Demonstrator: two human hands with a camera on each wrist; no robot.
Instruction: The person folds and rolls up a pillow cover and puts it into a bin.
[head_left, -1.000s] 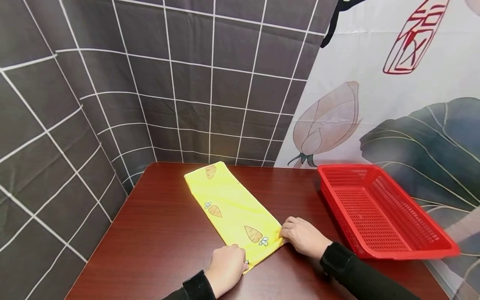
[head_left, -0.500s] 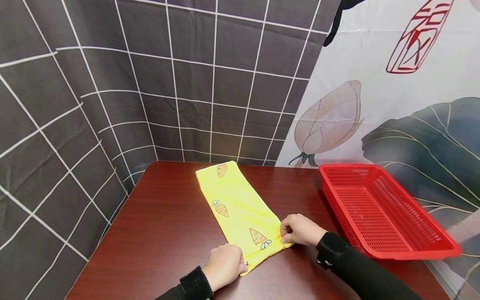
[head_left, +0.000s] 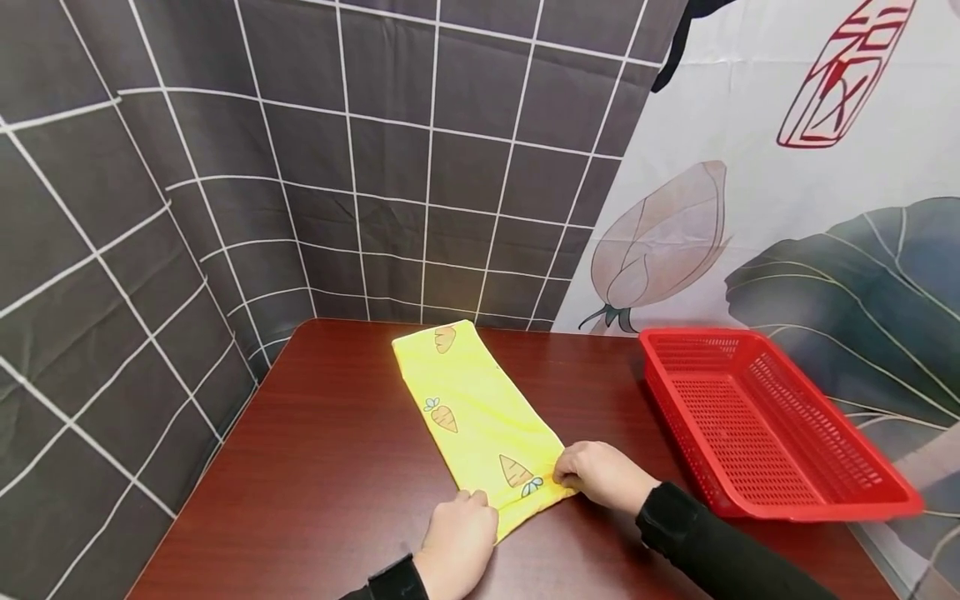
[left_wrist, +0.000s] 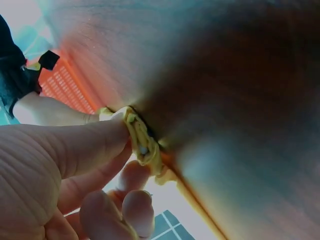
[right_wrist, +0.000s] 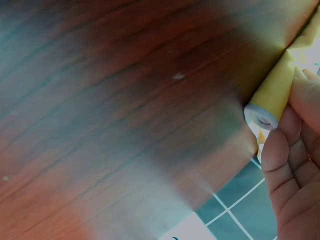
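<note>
A yellow cloth (head_left: 474, 392) printed with carrots lies as a long folded strip, slanting across the brown table. Its near end is turned over into a narrow roll (head_left: 531, 505). My left hand (head_left: 459, 537) pinches the left end of that roll; in the left wrist view, several wound layers (left_wrist: 142, 142) show at the thumb tip. At the right end, my right hand (head_left: 606, 477) holds the roll between thumb and fingers. The right wrist view shows this end as a small tube (right_wrist: 262, 117) with a pale rim.
A red plastic basket (head_left: 772, 417) with slotted walls stands on the table (head_left: 322, 467) to the right, close beyond my right forearm. Behind the table hang a grey checked curtain (head_left: 390, 167) and a white cloth (head_left: 757, 108) with a lotus print.
The cloth's far end has shifted slightly right. Its near edge, flat earlier, is now turned over into a roll away from me. Both hands stay at its two ends.
</note>
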